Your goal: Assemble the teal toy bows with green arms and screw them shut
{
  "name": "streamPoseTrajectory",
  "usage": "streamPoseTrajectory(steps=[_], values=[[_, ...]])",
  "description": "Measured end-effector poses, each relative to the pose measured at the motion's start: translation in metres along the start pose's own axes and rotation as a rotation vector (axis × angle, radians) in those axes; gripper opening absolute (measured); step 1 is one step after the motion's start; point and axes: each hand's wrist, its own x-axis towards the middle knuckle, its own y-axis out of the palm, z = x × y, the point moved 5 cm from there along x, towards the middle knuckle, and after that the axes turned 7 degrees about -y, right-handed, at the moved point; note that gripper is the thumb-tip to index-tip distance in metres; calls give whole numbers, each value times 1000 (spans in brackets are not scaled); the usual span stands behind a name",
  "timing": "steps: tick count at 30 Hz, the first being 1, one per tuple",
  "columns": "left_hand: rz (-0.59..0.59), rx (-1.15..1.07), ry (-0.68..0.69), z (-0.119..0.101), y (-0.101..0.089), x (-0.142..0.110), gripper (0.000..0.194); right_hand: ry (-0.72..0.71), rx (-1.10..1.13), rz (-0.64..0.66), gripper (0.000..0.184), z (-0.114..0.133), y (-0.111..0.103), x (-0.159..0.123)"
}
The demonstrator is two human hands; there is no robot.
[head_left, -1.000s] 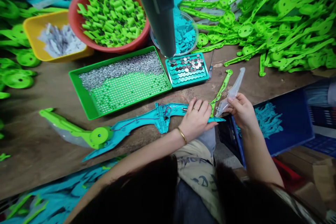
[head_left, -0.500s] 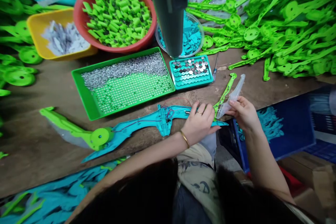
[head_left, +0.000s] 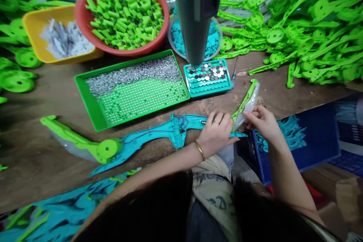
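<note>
The blue bow-shaped frame [head_left: 153,131] is lying on the bench on the near side of the green tray [head_left: 141,100], stretching out past both of the tray's ends. Nearer than the tray and beyond its right end, the left hand [head_left: 215,132] is resting over the frame, fingers bending across it and thumb sticking out along the near edge — how firmly they are gripping is hidden. Farther right of the tray, the right hand [head_left: 262,121] is pinching a translucent piece [head_left: 251,104] between thumb and forefinger, and that piece is lying along a lime limb [head_left: 246,98] which is slanting up from the frame's right end. A second lime limb [head_left: 107,149], with a round hub, is sitting on the frame's other end, nearer than the tray's left side. Silvery screws [head_left: 133,73] are filling the tray's far half; a small teal tray [head_left: 211,92] is standing against its right end — a screwdriver [head_left: 233,81] is lying just beyond that.
</note>
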Motion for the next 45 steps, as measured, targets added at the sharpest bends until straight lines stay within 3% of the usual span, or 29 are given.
streamPoseTrajectory(steps=[4, 9, 11, 13, 15, 18, 21, 27, 29, 33, 37, 41, 43, 45], values=[[6, 1, 18, 1, -1, -1, 64, 3, -103, 5, 56, -2, -4, 1], [-27, 24, 56, -1, -3, -2, 50, -26, -297, 60, 51, 1, -12, 7], [-30, 23, 52, -1, -3, -2, 48, -94, -342, -31, 45, 12, -22, 21], [-32, 25, 53, -1, -5, -2, 48, -150, -281, -171, 35, 24, -33, 42], [-32, 31, 52, -1, -6, -1, 48, -160, -194, -230, 25, 33, -40, 63], [-5, 38, 64, -1, -6, -2, 57, -158, -144, -133, 21, 40, -39, 86], [0, 47, 91, 0, -6, -2, 65, -168, -146, -82, 26, 40, -37, 91], [-63, 19, 106, 2, -4, -3, 49, -146, -248, -69, 30, 33, -41, 88], [-62, 7, 101, 2, -3, -3, 48, -223, -432, -115, 31, 41, -49, 91], [0, 13, 83, 1, -5, -2, 52, -432, -818, -363, 27, 74, -70, 102], [76, 14, 30, -3, -11, 2, 57, -382, -847, -448, 30, 85, -83, 115], [138, -60, 1, -7, -15, 6, 59, -412, -559, -564, 30, 80, -102, 96], [117, -154, -10, -7, -19, 8, 58, -456, -444, -593, 27, 76, -111, 70], [60, -353, -62, -3, -25, 11, 57, -526, -388, -538, 35, 75, -113, 35]])
